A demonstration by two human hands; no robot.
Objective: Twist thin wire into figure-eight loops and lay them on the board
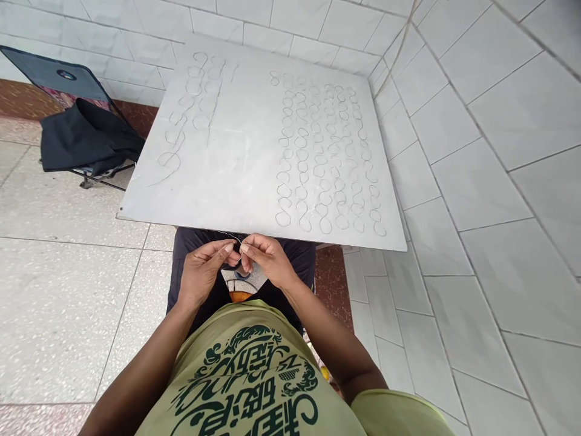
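A thin, pale, curved wire (232,235) runs between my two hands, just off the near edge of the white board (245,194). My left hand (206,269) is closed, thumb against fingers, pinching it from the left. My right hand (266,259) pinches it from the right, the fingertips almost touching the left ones. The exact grip points are too small to make out. On the board's right half lie several columns of thin wavy wires (284,197) bent into S-like loops. More loose curly strands (169,160) lie on its left side.
A folding chair (91,82) with a dark cloth (84,139) over it stands on the floor to the left. Tiled walls (490,181) border the board at the back and right. My knees are under the board's near edge.
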